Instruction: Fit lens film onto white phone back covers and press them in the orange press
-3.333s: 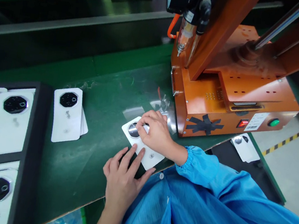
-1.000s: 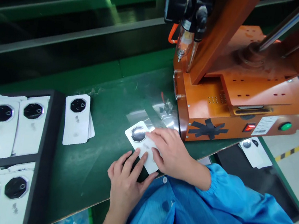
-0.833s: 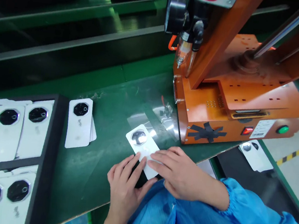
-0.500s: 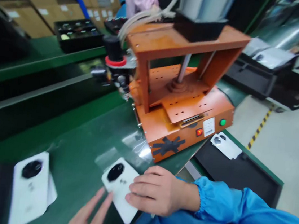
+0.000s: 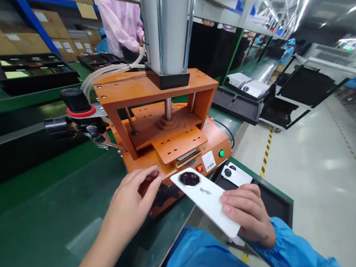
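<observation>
The white panel has just left the green bench: half a second ago it lay flat there with both hands at it, and now the right hand alone has it, raised off the surface past the bench's near edge. That hand grips the near right end, fingers laid across the printed face, the thumb hidden, so how it bears underneath I cannot tell. The dark camera window is at the far left end, in front of the orange press as seen here; whether any part touches the press is unclear. The left hand has let go and is just left of the panel's far end, its fingers loosely curled with a gap to the thumb, nothing visible between them. The view has also swung right, bringing more of the black tray and the white panels lying in it into sight beyond the right hand. To my eye the handling has passed from two-handed work on the bench to a one-handed carry, leaving the panel's far end unsupported
</observation>
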### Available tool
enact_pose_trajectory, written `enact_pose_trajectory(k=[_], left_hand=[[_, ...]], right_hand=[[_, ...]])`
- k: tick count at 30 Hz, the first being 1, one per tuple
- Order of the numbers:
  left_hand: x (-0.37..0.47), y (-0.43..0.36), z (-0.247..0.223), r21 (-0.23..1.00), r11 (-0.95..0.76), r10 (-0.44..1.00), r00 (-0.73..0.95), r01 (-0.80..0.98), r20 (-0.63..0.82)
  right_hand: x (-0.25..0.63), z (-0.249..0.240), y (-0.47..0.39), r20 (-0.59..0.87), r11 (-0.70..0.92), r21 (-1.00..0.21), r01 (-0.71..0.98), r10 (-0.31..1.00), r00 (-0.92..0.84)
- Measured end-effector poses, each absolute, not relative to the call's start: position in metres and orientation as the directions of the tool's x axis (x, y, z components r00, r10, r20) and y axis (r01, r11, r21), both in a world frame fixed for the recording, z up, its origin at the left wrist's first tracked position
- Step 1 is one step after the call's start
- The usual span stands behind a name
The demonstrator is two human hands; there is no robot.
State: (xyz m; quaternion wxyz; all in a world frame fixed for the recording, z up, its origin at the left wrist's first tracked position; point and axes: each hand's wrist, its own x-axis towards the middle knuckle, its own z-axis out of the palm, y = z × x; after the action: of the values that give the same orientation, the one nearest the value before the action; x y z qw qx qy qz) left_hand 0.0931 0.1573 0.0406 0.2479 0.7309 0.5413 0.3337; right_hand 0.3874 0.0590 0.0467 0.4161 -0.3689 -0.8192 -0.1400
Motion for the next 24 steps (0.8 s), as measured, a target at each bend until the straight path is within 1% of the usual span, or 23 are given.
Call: enact_pose_trajectory(k=[3, 4, 6, 8, 10, 11, 13, 15, 16, 18, 21, 23, 24], left_hand=[[0.115, 0.179, 0.039, 0.620, -0.296, 0.954, 0.188, 0.727, 0.234], [0.122, 0.185, 0.039, 0.621, -0.278, 0.959, 0.171, 0.733, 0.228], [0.134, 0.194, 0.041, 0.704, -0.218, 0.975, 0.111, 0.676, 0.195], [0.147, 0.204, 0.043, 0.813, -0.154, 0.986, 0.042, 0.562, 0.158], [0.160, 0.214, 0.043, 0.880, -0.132, 0.988, -0.007, 0.456, 0.151], [0.167, 0.220, 0.042, 0.916, -0.135, 0.987, -0.030, 0.378, 0.158], [0.179, 0.230, 0.041, 0.976, -0.141, 0.984, -0.084, 0.164, 0.156], [0.187, 0.234, 0.043, 0.991, -0.132, 0.986, -0.108, -0.028, 0.129], [0.188, 0.232, 0.044, 0.989, -0.121, 0.988, -0.104, -0.081, 0.112], [0.182, 0.218, 0.048, 0.989, -0.085, 0.995, -0.064, -0.119, 0.078], [0.156, 0.172, 0.054, 0.988, 0.059, 0.997, 0.053, -0.140, -0.052], [0.134, 0.132, 0.054, 0.973, 0.215, 0.973, 0.110, -0.087, -0.205], [0.123, 0.112, 0.052, 0.960, 0.274, 0.958, 0.099, -0.049, -0.268]], right_hand=[[0.407, 0.040, 0.057, 0.810, 0.668, 0.036, 0.744, 0.416, -0.413], [0.413, 0.037, 0.057, 0.821, 0.645, 0.045, 0.763, 0.411, -0.396], [0.421, 0.034, 0.059, 0.831, 0.605, 0.056, 0.794, 0.412, -0.373], [0.427, 0.032, 0.061, 0.828, 0.576, 0.078, 0.814, 0.417, -0.374], [0.429, 0.031, 0.066, 0.813, 0.559, 0.101, 0.823, 0.430, -0.393], [0.429, 0.031, 0.069, 0.803, 0.552, 0.107, 0.827, 0.443, -0.399], [0.428, 0.027, 0.079, 0.797, 0.530, 0.096, 0.843, 0.467, -0.384], [0.426, 0.019, 0.094, 0.818, 0.505, 0.057, 0.861, 0.470, -0.331], [0.424, 0.015, 0.102, 0.833, 0.503, 0.035, 0.864, 0.462, -0.302], [0.419, 0.006, 0.121, 0.856, 0.513, -0.005, 0.858, 0.446, -0.261], [0.408, 0.000, 0.151, 0.859, 0.557, -0.027, 0.830, 0.438, -0.266], [0.398, 0.001, 0.173, 0.845, 0.612, -0.025, 0.790, 0.436, -0.311], [0.393, 0.003, 0.184, 0.829, 0.642, -0.025, 0.766, 0.442, -0.343]])
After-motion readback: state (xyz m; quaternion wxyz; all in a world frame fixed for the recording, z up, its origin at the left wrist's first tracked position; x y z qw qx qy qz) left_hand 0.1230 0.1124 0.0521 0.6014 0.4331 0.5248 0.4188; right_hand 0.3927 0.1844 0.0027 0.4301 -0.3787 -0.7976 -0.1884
